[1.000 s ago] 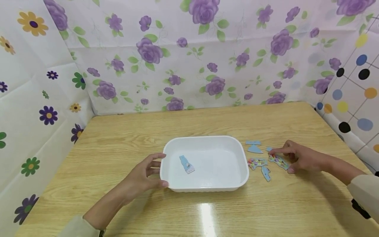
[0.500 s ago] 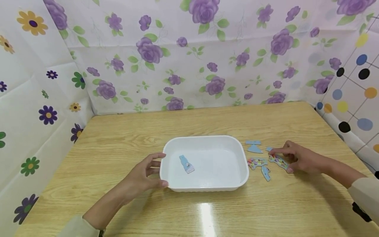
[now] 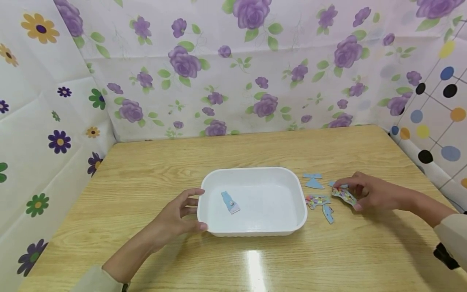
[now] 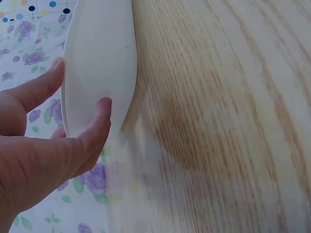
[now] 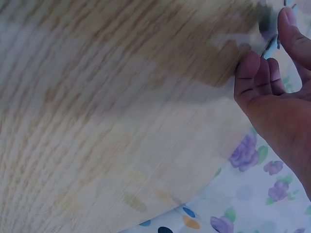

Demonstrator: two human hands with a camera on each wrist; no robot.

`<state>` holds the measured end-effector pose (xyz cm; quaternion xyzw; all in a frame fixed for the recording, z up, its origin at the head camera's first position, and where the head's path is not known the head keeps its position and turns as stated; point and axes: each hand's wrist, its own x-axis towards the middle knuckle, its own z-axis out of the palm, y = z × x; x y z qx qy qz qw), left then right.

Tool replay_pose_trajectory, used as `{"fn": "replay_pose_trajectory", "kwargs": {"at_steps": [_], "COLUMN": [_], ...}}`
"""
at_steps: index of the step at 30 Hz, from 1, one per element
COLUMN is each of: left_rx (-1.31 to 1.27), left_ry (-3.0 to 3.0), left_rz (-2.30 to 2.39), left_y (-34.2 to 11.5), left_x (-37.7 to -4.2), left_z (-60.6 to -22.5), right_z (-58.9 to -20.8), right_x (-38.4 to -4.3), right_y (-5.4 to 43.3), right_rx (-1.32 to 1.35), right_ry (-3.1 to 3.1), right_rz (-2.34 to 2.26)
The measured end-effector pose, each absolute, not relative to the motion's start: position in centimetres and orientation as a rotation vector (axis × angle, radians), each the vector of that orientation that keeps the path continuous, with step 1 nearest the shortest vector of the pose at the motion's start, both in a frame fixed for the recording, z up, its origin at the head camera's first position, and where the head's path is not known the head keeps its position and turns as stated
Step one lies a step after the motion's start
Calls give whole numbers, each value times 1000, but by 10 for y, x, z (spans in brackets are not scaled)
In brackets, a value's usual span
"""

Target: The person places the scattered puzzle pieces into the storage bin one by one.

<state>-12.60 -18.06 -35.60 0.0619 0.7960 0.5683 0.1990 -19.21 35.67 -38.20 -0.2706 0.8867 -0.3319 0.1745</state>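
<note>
At the left end of a white plastic tray [image 3: 255, 232], my left hand [image 3: 170, 222] holds the rim, with the thumb at the near corner and the fingers further back. One light-blue puzzle piece [image 3: 230, 202] lies inside the tray. Right of the tray, my right hand [image 3: 379, 194] pinches a multicoloured puzzle piece [image 3: 343, 195] between thumb and forefinger, its face tilted. Beside it on the table lie another multicoloured piece [image 3: 318, 200], a narrow blue piece [image 3: 328, 213] and a blue triangular piece [image 3: 314, 183]. The right wrist view shows only the held piece's edge.
A thin blue strip piece [image 3: 311, 175] lies behind the triangular one, and a small blue piece [image 3: 331, 183] shows by the right fingertips. The wood-grain table [image 3: 175, 162] is bordered by a flowered sheet [image 3: 226, 81] at the back and patterned sheets at both sides.
My right fingers have closed in on the multicoloured piece and tipped it up slightly from the table. More blue shows behind it. The left hand and tray have stayed still.
</note>
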Motion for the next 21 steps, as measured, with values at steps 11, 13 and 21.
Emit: {"fn": "replay_pose_trajectory", "kwargs": {"at_steps": [11,13,21], "left_rx": [211,224,199], "left_ry": [2208,2206,2210], "left_rz": [1603,1604,1604], "left_y": [-182,-182,-181], "left_x": [-127,-127,-126], "left_z": [-354,-353,-355], "right_z": [-365,-363,-361], "right_x": [-195,-195,-194], "right_y": [359,359,356], "right_rx": [-722,-683,-596], "right_ry": [2489,2482,2483], "right_rz": [-975,-985,-980]}}
